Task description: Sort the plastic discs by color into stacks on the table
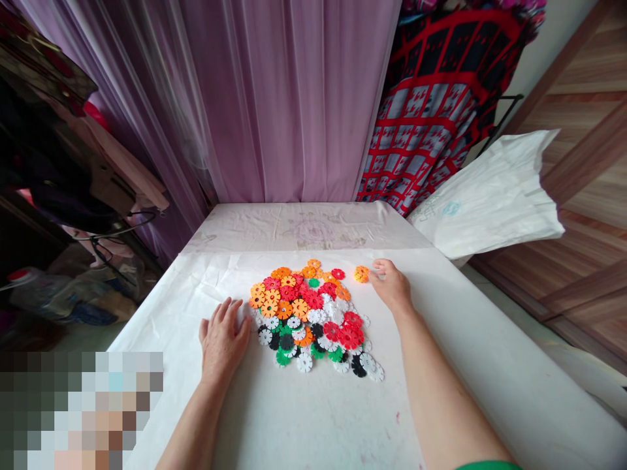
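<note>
Several dark clothes [53,163] hang at the far left, a patterned handbag [73,75] above them and a pink garment [117,156] beside. Below: a bottle [27,294] with a red cap, near a metal rack [132,228]. These all stand off the left side of the table [161,307], which has a white cover. A purple curtain [289,98] closes off the table's far end.

Left hand [225,336]: palm down on the cover, fingers spread, grip open, nothing held. It lies just beside the left flank of the pile of discs [298,307]. The discs are notched, in orange, red, white, black and green; they overlap, so the lower ones are partly hidden. Orange and red mostly at the far side; green, black and white mostly at the near side. The flowered cloth [313,228] shows beyond.

Right of the pile, set apart: a small orange clump [361,274]. Right hand [392,287] is at its right side, fingers loosely bent, grip open; contact cannot be told.

Behind, a red-and-black cloth [426,111] hangs. Green sleeve [490,465] at the bottom edge. A white bag [494,196] crowds the table's far right edge. Far right: a wooden door [582,196].
</note>
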`<action>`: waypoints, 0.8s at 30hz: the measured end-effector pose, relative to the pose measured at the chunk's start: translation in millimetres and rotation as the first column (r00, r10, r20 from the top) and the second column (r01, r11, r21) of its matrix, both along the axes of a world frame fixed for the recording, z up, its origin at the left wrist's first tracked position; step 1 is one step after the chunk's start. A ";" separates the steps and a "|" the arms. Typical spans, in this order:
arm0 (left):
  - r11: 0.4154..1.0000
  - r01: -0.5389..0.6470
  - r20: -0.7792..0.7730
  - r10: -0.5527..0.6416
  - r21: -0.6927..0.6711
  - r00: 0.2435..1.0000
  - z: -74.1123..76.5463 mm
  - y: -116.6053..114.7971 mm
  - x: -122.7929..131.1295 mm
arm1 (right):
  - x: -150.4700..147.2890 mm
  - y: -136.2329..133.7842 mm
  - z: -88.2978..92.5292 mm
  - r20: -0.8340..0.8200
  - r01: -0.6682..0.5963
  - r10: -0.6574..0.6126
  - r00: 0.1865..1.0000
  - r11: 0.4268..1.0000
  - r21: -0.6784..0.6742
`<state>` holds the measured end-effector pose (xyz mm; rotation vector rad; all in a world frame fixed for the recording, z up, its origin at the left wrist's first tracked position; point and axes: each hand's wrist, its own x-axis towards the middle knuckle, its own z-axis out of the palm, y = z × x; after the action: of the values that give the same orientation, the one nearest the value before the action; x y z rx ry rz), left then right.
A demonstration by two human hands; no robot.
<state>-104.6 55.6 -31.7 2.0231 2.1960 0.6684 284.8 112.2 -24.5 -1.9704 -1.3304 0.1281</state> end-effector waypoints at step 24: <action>0.999 -0.004 0.004 0.004 -0.034 1.000 3.8 -0.4 1.3 | -6.3 7.1 -18.1 -0.019 -0.096 0.095 0.995 0.995 -0.042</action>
<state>-103.3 55.2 -27.9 1.9998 2.1945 0.6307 278.5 119.3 -42.6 -1.9368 -1.4221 0.2200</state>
